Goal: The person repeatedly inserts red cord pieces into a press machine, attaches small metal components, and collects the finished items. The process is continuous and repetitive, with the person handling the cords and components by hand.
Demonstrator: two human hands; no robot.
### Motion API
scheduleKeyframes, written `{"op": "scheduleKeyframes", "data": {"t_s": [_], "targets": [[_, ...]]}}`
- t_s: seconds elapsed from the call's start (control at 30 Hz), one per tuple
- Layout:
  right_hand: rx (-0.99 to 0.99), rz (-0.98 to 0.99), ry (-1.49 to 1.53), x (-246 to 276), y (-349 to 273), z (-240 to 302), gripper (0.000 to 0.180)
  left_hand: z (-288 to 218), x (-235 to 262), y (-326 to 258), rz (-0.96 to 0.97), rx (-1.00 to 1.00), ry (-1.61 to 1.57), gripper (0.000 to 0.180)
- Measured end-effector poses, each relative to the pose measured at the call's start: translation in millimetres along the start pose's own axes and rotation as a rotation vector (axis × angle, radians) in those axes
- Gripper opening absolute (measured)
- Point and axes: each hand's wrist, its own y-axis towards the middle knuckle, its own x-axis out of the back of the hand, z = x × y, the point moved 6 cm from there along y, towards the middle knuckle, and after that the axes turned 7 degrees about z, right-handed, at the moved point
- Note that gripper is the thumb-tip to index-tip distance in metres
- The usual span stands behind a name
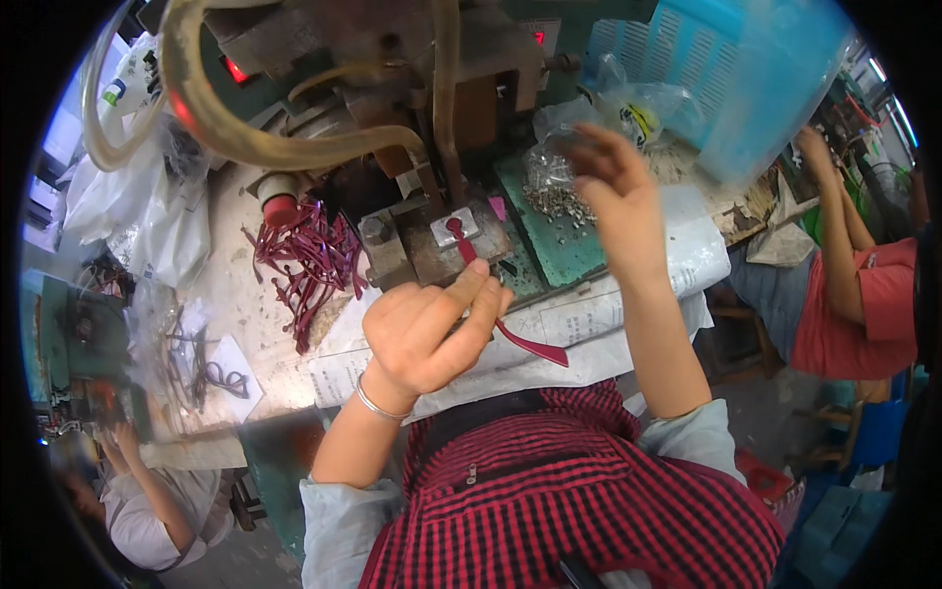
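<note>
Cluttered tabletop [245, 294] carries, from the left, a heap of loose dark-red strips [309, 260] by the press. Left hand [427, 329] has its fingers pinched shut on one dark-red strip [491, 294], its tip seated on the press fixture [456, 228]; the heap looks unprocessed. Right hand [613, 191] hangs half-open, empty, at a clear bag of small metal parts [554, 187] before a blue basket [756, 79].

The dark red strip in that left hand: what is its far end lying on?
The dark red strip runs from the left hand onto a small grey metal block on the machine. The hand covers its middle; whatever lies beneath the block is hidden.
</note>
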Motion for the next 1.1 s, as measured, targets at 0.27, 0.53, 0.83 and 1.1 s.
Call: {"op": "scheduleKeyframes", "data": {"t_s": [0.27,0.53,0.83,1.1], "targets": [[-0.066,-0.029,-0.919,51.6,-48.3,-64.6,0.014,-1.1,-9.5,-5.1,-0.040,0.012,-0.010,0.023],[0.001,0.023,-1.288,37.4,-43.6,-63.2,0.011,-15.2,8.2,-24.9,0.042,0.338,-0.215,0.029],[0.275,-0.114,-0.887,24.3,-42.4,-44.6,0.023,64.0,130.0,-78.2,0.024,0.631,0.428,0.016],[0.269,-0.197,-0.909,25.3,-33.2,-47.4,0.015,178.9,24.5,-209.2,0.475,0.722,0.243,0.019]]}}
